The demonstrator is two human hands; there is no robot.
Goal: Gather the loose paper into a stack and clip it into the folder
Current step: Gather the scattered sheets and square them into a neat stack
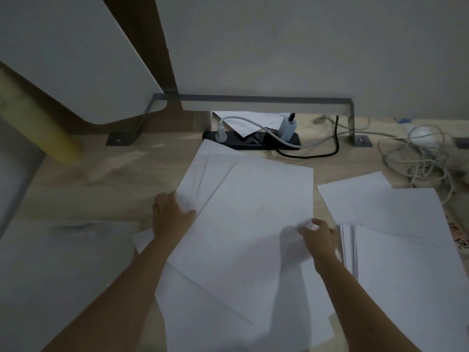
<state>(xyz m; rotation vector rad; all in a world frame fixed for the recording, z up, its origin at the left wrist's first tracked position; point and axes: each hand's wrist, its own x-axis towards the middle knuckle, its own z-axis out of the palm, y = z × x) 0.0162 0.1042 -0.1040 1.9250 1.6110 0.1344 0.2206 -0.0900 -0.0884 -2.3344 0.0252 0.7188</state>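
Several loose white sheets (248, 207) lie fanned and overlapping in the middle of the wooden desk (83, 196). My left hand (170, 214) grips their left edge, thumb on top. My right hand (319, 235) pinches the right edge of the top sheet, which crumples slightly there. More white sheets (396, 224) lie spread to the right, with a dark-edged strip (349, 247) showing between them. A pale translucent folder (63, 270) lies flat at the lower left. One more sheet (251, 123) rests behind the power strip.
A black power strip (253, 142) with plugs and a black cable sits at the desk's back edge under a grey metal bracket (264, 100). Tangled grey cables (421, 158) fill the right back corner. A yellow roll (33, 115) leans at the left.
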